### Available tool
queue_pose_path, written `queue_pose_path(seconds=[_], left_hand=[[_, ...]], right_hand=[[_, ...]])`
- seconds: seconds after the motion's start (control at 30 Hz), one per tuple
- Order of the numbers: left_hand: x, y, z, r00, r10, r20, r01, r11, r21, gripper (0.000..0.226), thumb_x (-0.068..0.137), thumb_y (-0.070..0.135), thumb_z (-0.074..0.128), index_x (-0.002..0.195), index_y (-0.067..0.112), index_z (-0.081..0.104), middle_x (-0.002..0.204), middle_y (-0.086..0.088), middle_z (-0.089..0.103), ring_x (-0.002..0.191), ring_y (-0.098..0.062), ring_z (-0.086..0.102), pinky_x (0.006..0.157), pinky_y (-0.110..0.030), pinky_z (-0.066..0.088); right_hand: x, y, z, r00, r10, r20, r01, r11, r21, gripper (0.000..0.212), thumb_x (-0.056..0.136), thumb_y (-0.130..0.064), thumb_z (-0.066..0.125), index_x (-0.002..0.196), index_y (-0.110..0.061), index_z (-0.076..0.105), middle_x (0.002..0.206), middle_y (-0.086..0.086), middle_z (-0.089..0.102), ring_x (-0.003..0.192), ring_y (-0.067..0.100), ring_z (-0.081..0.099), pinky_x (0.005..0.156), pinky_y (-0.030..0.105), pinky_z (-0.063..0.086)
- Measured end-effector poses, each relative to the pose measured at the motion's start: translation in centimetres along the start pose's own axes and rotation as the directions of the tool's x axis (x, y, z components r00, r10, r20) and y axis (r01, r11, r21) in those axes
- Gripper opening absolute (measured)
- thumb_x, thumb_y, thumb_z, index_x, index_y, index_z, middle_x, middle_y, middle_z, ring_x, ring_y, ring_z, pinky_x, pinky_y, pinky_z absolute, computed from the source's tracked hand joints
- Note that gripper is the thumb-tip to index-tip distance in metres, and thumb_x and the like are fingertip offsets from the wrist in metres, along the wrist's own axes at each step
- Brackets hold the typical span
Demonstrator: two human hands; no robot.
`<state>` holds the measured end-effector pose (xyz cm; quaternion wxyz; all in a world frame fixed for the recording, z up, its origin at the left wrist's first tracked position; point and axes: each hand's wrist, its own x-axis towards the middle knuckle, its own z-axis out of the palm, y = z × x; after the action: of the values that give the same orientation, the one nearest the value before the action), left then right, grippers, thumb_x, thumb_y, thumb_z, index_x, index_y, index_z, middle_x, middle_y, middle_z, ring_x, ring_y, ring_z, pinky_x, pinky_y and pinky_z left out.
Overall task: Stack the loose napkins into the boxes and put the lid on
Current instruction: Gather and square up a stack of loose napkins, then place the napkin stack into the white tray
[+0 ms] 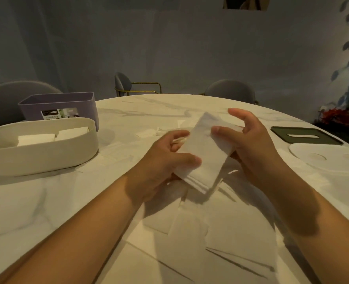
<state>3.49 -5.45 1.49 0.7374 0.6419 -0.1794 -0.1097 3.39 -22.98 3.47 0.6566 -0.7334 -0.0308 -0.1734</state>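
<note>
Napkins [205, 152] stacked mid-table; left hand [165, 160] pinches the near end, right hand [251, 144] pinches the far side, forefinger lifted; squaring up, I'd judge. Next: carry them left into the white box [46, 158].

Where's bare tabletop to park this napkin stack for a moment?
Bare marble: the far side of the table, between purple box and dark lid, and front-left below the cream box. Loose napkins crowd the near middle.
</note>
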Motion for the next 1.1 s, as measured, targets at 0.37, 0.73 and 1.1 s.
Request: queue_pose_path(seconds=[0.37,0.73,1.1], left_hand=[[-0.3,0.5,1.1,0.997,0.021,-0.07,-0.007,0.979,0.203,0.042,0.075,0.033,0.068,0.115,0.023,0.064,0.106,-0.008,0.069,0.101,-0.031,0.065,0.09,-0.046,0.052],[-1.9,2.5,0.7,0.964,0.169,-0.206,-0.158,0.985,0.067,0.04,0.082,0.029,0.069,0.121,0.024,0.059,0.114,-0.002,0.067,0.102,-0.019,0.065,0.083,-0.029,0.054],[-7.6,5.7,-8.5,0.9,0.284,-0.331,-0.217,0.95,0.224,0.022,0.092,0.021,0.059,0.102,0.04,0.053,0.101,0.011,0.063,0.096,-0.01,0.063,0.072,-0.021,0.057]], right_hand=[[-1.8,-0.6,1.6,0.999,-0.018,0.028,0.017,0.999,0.033,0.053,0.081,-0.026,0.072,0.127,-0.035,0.047,0.098,-0.015,0.05,0.08,0.008,0.06,0.057,0.012,0.048],[-4.1,-3.2,4.6,0.969,0.147,0.197,-0.185,0.964,0.191,0.015,0.09,-0.036,0.057,0.096,-0.023,0.061,0.074,-0.005,0.073,0.071,0.013,0.071,0.063,0.025,0.058],[-5.3,-5.9,14.1,0.911,0.115,0.395,-0.144,0.989,0.043,0.011,0.089,-0.029,0.06,0.099,-0.032,0.059,0.094,-0.011,0.067,0.089,0.02,0.065,0.069,0.025,0.056]])
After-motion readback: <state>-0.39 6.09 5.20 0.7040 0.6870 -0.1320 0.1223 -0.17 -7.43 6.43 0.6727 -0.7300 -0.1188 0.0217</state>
